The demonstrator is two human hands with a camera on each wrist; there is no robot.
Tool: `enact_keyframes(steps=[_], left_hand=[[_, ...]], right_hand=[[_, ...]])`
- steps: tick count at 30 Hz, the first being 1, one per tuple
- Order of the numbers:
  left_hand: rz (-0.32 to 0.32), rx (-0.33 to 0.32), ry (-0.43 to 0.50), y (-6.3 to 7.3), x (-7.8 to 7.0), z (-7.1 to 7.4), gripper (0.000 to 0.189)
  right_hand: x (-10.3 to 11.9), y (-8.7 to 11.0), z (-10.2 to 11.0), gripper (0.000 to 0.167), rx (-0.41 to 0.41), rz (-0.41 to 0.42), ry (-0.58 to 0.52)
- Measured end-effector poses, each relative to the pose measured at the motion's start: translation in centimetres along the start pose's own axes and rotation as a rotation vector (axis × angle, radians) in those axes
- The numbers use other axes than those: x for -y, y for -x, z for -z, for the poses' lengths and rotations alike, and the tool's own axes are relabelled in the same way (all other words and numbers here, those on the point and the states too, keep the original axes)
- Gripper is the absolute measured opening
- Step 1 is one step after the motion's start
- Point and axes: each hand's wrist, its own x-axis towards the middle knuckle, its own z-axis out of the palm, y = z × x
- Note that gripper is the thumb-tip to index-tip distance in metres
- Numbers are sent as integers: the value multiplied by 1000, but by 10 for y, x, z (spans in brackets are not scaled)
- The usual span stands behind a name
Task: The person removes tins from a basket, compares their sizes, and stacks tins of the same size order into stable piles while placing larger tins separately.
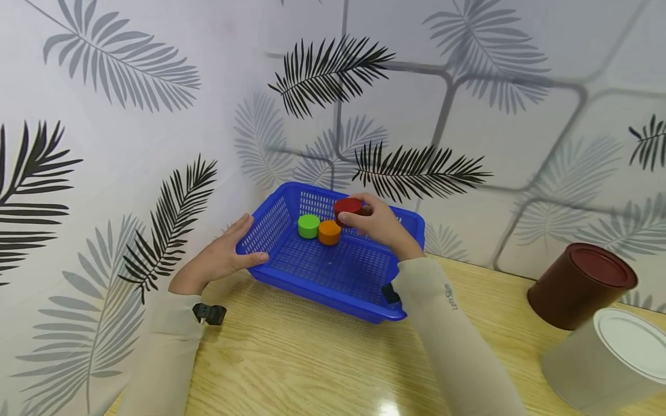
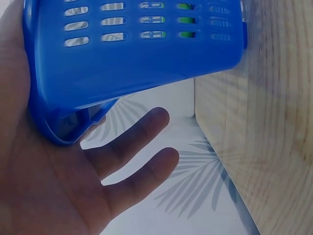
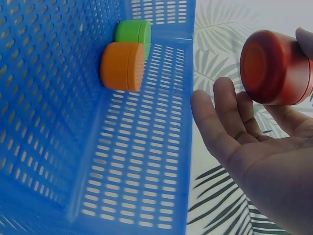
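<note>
Leaf-patterned wall (image 1: 322, 133) behind a squat, glossy red cylinder (image 3: 274, 68)

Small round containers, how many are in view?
3: a green container and an orange container in the blue basket, and a red container in the right hand. The right forearm covers part of the head view, so others may be hidden.

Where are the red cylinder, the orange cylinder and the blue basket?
Red cylinder (image 1: 347, 206), head view: its top.
Orange cylinder (image 3: 115, 66), right wrist view: its side.
Blue basket (image 1: 322, 295), head view: its near side.

L hand (image 1: 221, 254) spread, R hand (image 1: 382, 224) pinching; both arms (image 1: 460, 341) fwd.
</note>
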Motion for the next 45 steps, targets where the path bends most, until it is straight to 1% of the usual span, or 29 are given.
enact_keyframes(steps=[7,13,15,20,27,30,35,38,41,45], left_hand=[[-8,-2,1,1,-2,-1,109],[-27,-4,-12,1,-4,-1,108],[-31,-3,-14,1,-4,-1,108],[-33,3,-13,-1,-3,-3,109],[-33,0,-26,-1,-3,-3,109],[-28,-3,-32,-1,-1,-2,108],[-23,1,-28,-1,-3,-2,108],[-18,2,-23,1,-4,-1,108],[-14,3,-20,2,-6,-1,108],[-17,4,-18,1,-8,0,109]], right_hand=[[10,9,4,51,3,3,-27],[17,16,8,50,-44,-8,-17],[19,18,9,48,-57,-4,-7],[19,22,10,45,-56,28,0],[29,34,17,58,-74,31,7],[30,39,22,58,-85,38,-4],[24,48,34,52,-108,63,-11],[19,53,40,52,-125,80,10],[12,61,48,53,-157,75,74],[0,77,58,56,-210,45,152]])
